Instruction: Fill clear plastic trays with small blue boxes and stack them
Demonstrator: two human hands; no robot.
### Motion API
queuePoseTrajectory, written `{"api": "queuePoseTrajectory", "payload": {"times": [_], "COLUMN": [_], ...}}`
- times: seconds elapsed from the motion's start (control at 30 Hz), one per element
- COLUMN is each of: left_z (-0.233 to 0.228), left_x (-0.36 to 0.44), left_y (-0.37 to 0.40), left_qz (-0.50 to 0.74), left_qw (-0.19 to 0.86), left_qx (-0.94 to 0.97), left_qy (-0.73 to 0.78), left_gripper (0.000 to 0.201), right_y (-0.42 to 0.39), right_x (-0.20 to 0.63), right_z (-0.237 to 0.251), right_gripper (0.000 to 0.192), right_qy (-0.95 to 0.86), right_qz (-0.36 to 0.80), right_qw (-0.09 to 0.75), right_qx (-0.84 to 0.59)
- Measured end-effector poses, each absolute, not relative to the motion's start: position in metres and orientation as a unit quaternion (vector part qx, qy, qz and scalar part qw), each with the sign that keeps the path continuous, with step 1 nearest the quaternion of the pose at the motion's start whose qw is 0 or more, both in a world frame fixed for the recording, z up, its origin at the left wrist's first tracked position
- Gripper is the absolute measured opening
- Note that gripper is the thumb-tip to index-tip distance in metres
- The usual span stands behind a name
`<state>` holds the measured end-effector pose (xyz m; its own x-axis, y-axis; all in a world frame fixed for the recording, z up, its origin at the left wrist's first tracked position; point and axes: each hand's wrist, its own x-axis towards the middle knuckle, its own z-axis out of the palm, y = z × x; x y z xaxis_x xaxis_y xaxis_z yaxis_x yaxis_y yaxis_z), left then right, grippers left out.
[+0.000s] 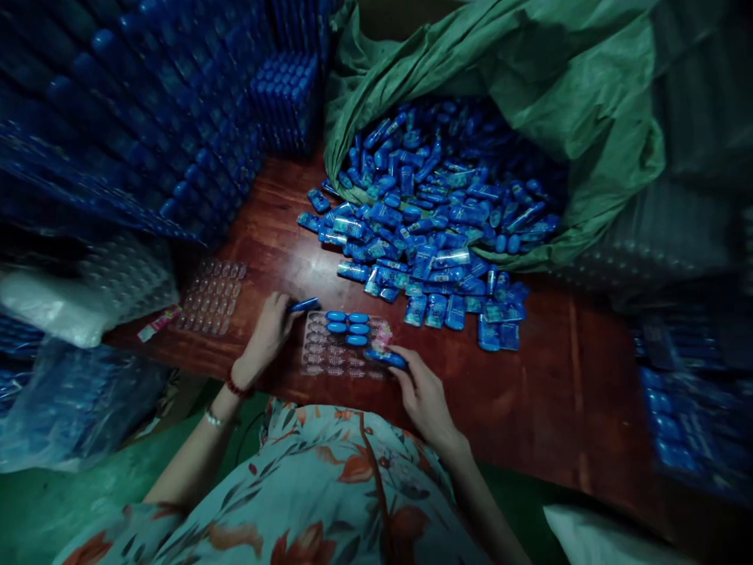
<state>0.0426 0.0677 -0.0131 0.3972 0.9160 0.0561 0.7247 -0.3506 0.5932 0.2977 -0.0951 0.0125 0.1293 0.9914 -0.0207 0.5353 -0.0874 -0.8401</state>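
In front of me on the wooden table lies a clear plastic tray (318,349) with rows of oval pockets. Several blue capped containers (356,329) stand in its back pockets. My left hand (275,326), beads at its wrist, grips a small flat blue container (304,304) just off the tray's back left corner. Over the tray's right side, my right hand (419,384) holds another blue container (385,358) between thumb and fingers. Near that hand a pink and white piece (382,336) shows, too blurred to name.
A green sack (623,149) lies open at the back, blue containers (435,235) spilling from it onto the table (511,408). Stacks of filled trays (118,118) rise at left. Another clear tray (212,297) and a pink-white packet (158,323) lie left of my left hand.
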Motion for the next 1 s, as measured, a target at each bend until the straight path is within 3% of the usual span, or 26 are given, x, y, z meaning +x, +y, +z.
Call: {"api": "queuePoseTrajectory", "payload": {"times": [0.2, 0.37, 0.53, 0.7, 0.83, 1.0], "left_z": [0.018, 0.041, 0.02, 0.005, 0.006, 0.007], "left_x": [0.028, 0.05, 0.071, 0.074, 0.076, 0.082], "left_y": [0.01, -0.019, -0.015, 0.003, 0.012, 0.017], "left_qz": [0.229, 0.238, 0.229, 0.202, 0.164, 0.096], "left_qw": [0.272, 0.338, 0.218, 0.138, 0.105, 0.09], "left_qx": [0.73, 0.766, 0.85, 0.907, 0.933, 0.962], "left_qy": [0.584, 0.493, 0.42, 0.344, 0.301, 0.238], "left_gripper": [0.02, 0.018, 0.031, 0.027, 0.027, 0.031], "right_y": [-0.086, -0.078, -0.081, -0.08, -0.068, -0.055], "right_x": [0.277, 0.287, 0.289, 0.291, 0.285, 0.248], "right_z": [0.008, 0.003, -0.003, 0.004, 0.009, 0.021], "right_gripper": [0.024, 0.031, 0.032, 0.03, 0.039, 0.028], "right_qy": [-0.588, -0.535, -0.495, -0.657, -0.772, -0.807], "right_qz": [0.309, 0.306, 0.354, 0.239, 0.15, 0.039], "right_qw": [0.358, 0.365, 0.359, 0.369, 0.273, 0.118], "right_qx": [-0.656, -0.698, -0.708, -0.613, -0.553, -0.577]}}
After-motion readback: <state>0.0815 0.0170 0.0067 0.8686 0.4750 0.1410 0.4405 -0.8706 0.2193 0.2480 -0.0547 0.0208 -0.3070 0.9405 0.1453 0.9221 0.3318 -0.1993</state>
